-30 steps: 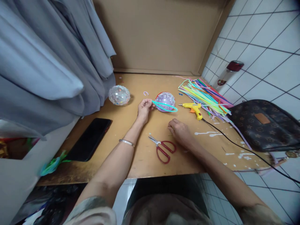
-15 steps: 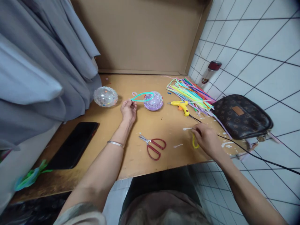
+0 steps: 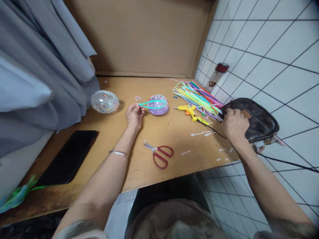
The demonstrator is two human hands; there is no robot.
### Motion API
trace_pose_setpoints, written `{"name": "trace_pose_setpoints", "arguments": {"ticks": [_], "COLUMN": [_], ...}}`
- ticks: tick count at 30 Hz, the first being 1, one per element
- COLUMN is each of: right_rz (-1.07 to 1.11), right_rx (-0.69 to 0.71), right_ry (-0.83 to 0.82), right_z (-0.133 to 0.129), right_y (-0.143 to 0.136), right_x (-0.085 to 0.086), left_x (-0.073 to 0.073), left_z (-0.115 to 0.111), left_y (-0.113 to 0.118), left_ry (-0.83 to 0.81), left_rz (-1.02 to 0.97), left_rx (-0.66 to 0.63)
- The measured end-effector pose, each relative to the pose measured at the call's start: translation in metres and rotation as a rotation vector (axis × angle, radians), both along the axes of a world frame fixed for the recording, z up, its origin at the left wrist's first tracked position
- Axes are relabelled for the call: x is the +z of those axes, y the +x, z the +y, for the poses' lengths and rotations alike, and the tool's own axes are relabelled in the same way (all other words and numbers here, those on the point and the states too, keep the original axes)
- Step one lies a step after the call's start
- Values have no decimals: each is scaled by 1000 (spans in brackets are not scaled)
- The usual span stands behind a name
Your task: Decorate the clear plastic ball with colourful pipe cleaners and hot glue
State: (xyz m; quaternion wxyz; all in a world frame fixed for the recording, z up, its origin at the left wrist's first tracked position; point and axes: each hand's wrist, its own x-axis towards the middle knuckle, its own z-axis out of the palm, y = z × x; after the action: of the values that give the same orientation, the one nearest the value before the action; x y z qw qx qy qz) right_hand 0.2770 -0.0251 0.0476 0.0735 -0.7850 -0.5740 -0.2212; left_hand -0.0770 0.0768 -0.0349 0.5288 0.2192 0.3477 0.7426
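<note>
My left hand pinches the twisted end of a turquoise pipe cleaner bent into a long loop. The loop reaches rightward in front of a clear ball with purple patterning. At the right, my right hand is closed, its fingers curled against the side of a brown patterned bag, by the ends of the pipe cleaner bundle. Its fingertips are hidden, so what they grip cannot be made out. A yellow bent piece lies beside the yellow glue gun.
Red-handled scissors lie near the front edge, blades apart. A second clear ball, a black phone and a grey curtain are leftward. A red-capped bottle stands by the tiled wall. The glue gun's black cord runs right.
My right hand has let go of the yellow piece by the glue gun and moved right and away from me to the bag. My left hand keeps the turquoise loop. The view has shifted slightly.
</note>
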Motion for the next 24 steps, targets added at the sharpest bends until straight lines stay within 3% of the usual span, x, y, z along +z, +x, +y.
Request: {"name": "trace_pose_setpoints", "arguments": {"ticks": [2,5,8,11,17,24], "right_rz": [4,127,386,636,1023,1353], "right_rx": [77,357,646,791,857,827], "right_ry": [68,195,264,220,91,154], "right_z": [-3,0,16,43,85,105], "right_y": [-11,-38,-73,-109,-156,-165], "right_x": [6,9,2,-10,-23,-21], "left_x": [-1,-3,-3,-2,-2,-6], "left_z": [1,3,4,5,7,13], "left_y": [0,0,1,0,-1,0], "left_ry": [4,11,21,24,37,84], "left_rz": [0,0,3,2,-19,43], "left_rx": [-11,-26,-34,-26,-21,-25]}}
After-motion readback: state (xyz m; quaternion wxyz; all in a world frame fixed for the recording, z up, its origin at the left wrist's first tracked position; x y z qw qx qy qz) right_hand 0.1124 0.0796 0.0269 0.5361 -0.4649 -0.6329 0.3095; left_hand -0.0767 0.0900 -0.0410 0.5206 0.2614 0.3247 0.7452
